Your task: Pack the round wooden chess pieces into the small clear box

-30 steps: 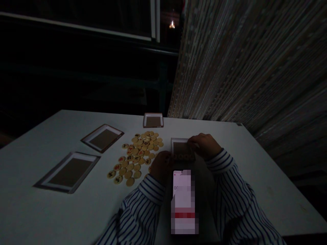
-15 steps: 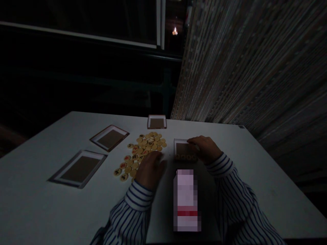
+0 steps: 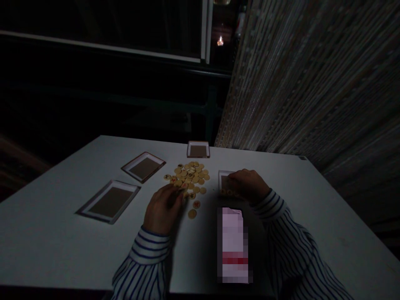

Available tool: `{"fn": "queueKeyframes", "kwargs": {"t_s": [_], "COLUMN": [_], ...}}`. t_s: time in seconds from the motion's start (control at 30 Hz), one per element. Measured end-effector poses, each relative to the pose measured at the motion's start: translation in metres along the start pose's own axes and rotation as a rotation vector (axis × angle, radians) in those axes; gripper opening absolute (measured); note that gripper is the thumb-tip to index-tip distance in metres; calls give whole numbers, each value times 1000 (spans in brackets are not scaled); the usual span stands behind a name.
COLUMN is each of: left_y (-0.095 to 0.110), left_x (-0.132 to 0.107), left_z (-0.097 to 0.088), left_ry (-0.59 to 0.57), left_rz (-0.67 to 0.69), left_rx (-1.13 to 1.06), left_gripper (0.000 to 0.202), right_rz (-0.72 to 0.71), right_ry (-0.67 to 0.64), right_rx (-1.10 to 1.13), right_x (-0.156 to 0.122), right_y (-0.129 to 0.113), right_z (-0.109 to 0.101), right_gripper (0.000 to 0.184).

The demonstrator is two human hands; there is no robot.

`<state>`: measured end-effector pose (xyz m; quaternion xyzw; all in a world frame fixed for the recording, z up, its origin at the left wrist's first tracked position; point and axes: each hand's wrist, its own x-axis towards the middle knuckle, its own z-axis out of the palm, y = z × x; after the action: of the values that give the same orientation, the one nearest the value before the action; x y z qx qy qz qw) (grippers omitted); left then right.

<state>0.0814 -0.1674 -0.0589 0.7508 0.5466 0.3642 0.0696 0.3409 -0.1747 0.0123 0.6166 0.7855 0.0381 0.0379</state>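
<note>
My left hand (image 3: 163, 208) is over the front left edge of a pile of round wooden Chinese chess pieces (image 3: 195, 180). Its fingers curl in against the thumb beside the pieces, and what lies between them is hidden. Some pieces show red or black characters; others are blank side up. At a shallow tray (image 3: 219, 183) right of the pile, my right hand (image 3: 249, 186) has its fingers bent down inside. Its fingertips are hidden. A short row of pieces (image 3: 230, 193) lies along the tray's near side, partly covered by this hand.
Three more shallow trays stand on the white table: one at the near left (image 3: 84, 213), one behind it (image 3: 125, 168), one at the far edge (image 3: 198, 156). A blurred pinkish pack (image 3: 233, 237) lies in front of me. A string curtain (image 3: 281, 83) hangs behind.
My left hand has moved left and down to the pile's front left edge, uncovering pieces on its right. My right hand stays at the tray, reaching slightly further in. The view has shifted slightly.
</note>
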Motion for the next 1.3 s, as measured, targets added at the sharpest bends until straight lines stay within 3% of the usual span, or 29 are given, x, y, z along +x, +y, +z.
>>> {"fn": "queueKeyframes", "kwargs": {"t_s": [0.23, 0.63, 0.8, 1.1, 1.3], "left_y": [-9, -28, -36, -33, -34], "left_x": [-5, -9, -3, 9, 11], "left_z": [2, -15, -13, -1, 11], "left_ry": [-30, -16, -41, -130, -119], "left_rz": [-32, -108, -80, -61, 3], "left_rx": [47, 81, 119, 208, 238], "left_gripper": [33, 37, 36, 34, 30], "right_rz": [-60, -154, -168, -255, -296], "right_ry": [-29, -78, -67, -65, -32], "right_rx": [-11, 47, 40, 25, 51], "right_x": [5, 17, 23, 39, 48], "right_y": [-11, -24, -34, -63, -78], "right_z": [3, 8, 5, 6, 23], "right_gripper": [27, 32, 31, 27, 27]}}
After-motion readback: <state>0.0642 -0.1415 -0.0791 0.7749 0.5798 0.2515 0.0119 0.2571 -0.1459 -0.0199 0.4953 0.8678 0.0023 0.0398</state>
